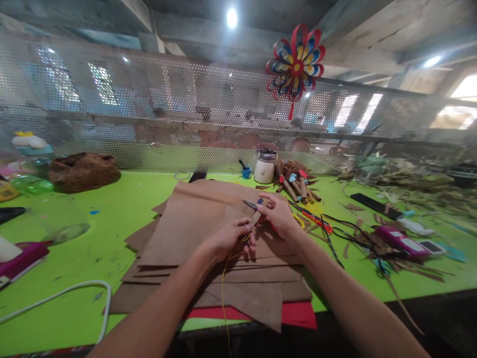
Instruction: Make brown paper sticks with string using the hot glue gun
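Over the stack of brown paper sheets (201,209) my two hands meet, both closed. My left hand (236,233) pinches a small light-brown strip or roll of paper (255,219). A yellow string (223,288) hangs from there, past the stack's front edge. My right hand (278,214) grips small scissors (250,204) with dark blue handles, their blades pointing left. Its fingertips also lie against the top end of the small paper piece. Fingers partly hide the string near the paper. A red sheet (298,314) sticks out beneath the stack.
Behind the stack stand a white jar (264,168), a little blue pot (246,172) and a pile of brown paper rolls (294,184). Black cables (331,233), a purple device (402,242) and scraps lie right. A clear container (61,221) and white cable (82,284) are left.
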A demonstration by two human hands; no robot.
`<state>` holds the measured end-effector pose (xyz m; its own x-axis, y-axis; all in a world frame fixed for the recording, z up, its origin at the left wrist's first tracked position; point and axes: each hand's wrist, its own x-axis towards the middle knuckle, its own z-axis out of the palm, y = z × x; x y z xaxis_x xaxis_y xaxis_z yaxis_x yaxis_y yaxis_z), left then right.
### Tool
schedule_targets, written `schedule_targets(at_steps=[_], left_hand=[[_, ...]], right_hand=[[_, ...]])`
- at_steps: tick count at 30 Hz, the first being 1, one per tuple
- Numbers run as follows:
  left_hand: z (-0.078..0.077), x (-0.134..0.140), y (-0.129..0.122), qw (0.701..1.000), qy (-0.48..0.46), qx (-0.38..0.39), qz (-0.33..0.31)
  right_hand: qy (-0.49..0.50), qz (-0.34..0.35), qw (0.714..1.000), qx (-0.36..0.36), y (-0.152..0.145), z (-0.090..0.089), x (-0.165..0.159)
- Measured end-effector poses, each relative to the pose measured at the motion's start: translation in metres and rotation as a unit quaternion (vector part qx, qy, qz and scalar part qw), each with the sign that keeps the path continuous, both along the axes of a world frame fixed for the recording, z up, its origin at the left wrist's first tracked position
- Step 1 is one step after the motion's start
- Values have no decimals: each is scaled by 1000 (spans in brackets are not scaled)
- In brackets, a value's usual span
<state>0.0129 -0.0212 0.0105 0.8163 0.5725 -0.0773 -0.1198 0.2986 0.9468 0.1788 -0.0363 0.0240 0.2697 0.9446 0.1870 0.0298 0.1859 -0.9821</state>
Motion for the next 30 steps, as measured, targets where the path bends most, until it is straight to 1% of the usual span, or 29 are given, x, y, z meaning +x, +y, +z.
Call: schedule_targets(at_steps=[8, 15, 17, 23, 25, 27, 29, 30], left_hand=[[1, -2, 1, 999, 23, -14, -16], [1, -2, 3, 997, 53, -16, -46], [1, -2, 3, 997, 56, -22, -45], [-1, -3, 1, 999, 43, -25, -21], [0, -3, 2, 999, 18, -43, -1], [2, -3, 3, 998, -16, -59, 26], [5, -5, 5, 995, -42, -69, 59], [7, -6, 7, 993, -51, -74, 74]], right_hand=[[22, -2, 999, -33, 6, -1, 8], [5, -4, 1000, -30, 10, -3, 11], [-12, 4, 1000, -19, 10, -2, 10], [-118, 9, 993, 30, 10, 3, -2], [-97, 8, 995, 37, 9, 5, -4], [-35, 8, 999, 33, 9, 7, -5], [22, 16, 1000, 13, 7, 6, -5], [34, 25, 999, 0, 6, 5, -4]])
